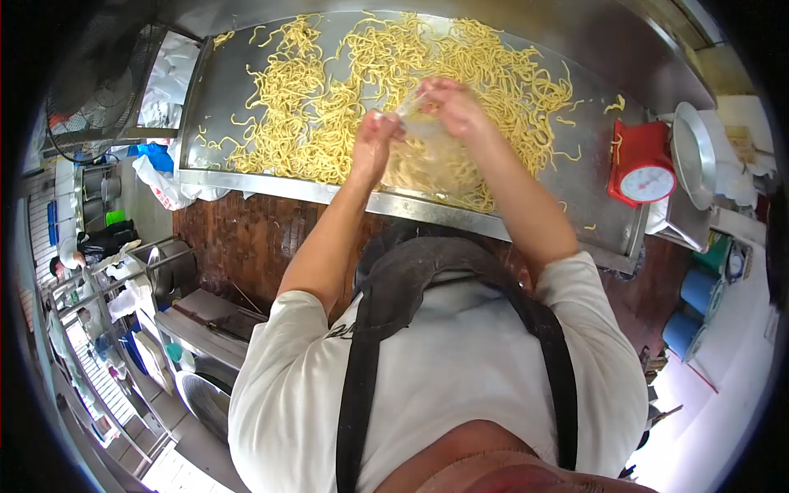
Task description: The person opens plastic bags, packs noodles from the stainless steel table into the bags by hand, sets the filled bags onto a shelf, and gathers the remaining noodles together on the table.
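Observation:
A clear plastic bag (427, 131) hangs between my two hands, its upper edge pinched on both sides. My left hand (377, 138) is closed on one corner, and my right hand (452, 107) grips the other, slightly farther forward. Pale yellow noodles show through the bag's lower part; I cannot tell whether they are inside or behind it. Loose thick yellow noodles (283, 123) are spread in heaps around both hands, across the raised-edge metal table (218, 107).
A red dial scale (639, 160) stands at the table's right end, beside a round metal pan (693, 156). At the left are a fan (94, 103) and a white plastic bag (160, 182). Blue containers (682, 333) stand at the lower right, and metal shelving (123, 304) at the lower left.

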Demonstrator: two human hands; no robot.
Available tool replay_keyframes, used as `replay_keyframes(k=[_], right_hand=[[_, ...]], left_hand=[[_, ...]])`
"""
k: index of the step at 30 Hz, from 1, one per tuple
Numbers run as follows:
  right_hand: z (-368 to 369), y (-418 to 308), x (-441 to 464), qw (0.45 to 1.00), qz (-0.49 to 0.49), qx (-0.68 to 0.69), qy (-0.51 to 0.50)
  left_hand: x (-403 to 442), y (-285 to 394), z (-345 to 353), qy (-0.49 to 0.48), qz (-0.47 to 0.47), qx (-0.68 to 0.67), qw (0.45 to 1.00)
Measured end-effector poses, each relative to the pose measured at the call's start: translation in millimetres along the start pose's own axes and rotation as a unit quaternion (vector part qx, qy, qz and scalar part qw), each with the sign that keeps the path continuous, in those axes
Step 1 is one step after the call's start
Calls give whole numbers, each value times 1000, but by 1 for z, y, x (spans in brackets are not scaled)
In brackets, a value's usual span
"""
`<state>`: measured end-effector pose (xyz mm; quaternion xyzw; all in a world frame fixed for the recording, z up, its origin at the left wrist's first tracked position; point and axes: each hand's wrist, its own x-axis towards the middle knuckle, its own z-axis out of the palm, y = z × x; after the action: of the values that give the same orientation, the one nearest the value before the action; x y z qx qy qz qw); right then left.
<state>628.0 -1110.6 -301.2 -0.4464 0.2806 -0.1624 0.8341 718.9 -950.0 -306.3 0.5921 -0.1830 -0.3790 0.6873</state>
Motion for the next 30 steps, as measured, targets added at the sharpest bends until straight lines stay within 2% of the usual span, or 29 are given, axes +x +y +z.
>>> replay_keyframes(k=[1,2,4,5,7,8,10,11,13,14,17,18,20,23,26,27,29,30], right_hand=[[6,16,3,996,48,43,63],[14,27,-6,996,0,-55,65],[28,41,-32,957,-105,-265,47],[30,47,-41,913,-164,-370,43],[28,52,-51,762,-289,-580,9],[23,53,-44,761,-273,-588,-9],[11,36,-28,850,-138,-501,-88],[8,27,-27,883,-68,-448,-126],[4,13,-34,881,-133,-432,-136],[2,10,-38,878,-166,-425,-142],[12,12,-50,878,-161,-448,-44],[14,11,-51,893,-183,-409,-48],[19,5,-56,915,-224,-330,-55],[16,11,-57,835,-370,-401,-65],[9,8,-61,803,-356,-475,-47],[9,8,-64,831,-309,-462,-37],[22,-11,-73,877,-215,-429,-17],[18,-8,-67,852,-265,-449,-37]], left_hand=[[1,6,-2,34,-3,31,999],[7,11,0,56,-30,1,998],[18,9,1,76,-25,91,993],[21,8,1,87,-23,137,987],[23,9,3,59,-46,185,980],[23,13,4,36,-61,194,978],[29,15,-3,-19,-62,265,962],[29,22,-2,-36,-78,260,962],[33,33,1,-70,-109,246,961],[37,32,2,-90,-141,182,969],[38,38,14,-75,-207,46,974],[48,29,4,-129,-221,87,963],[52,25,6,-124,-251,35,959],[55,28,3,-125,-276,-10,953],[53,26,6,-150,-286,-29,946],[51,23,9,-163,-290,-33,943],[45,37,20,-129,-273,-20,953],[43,42,23,-111,-265,-13,958]])
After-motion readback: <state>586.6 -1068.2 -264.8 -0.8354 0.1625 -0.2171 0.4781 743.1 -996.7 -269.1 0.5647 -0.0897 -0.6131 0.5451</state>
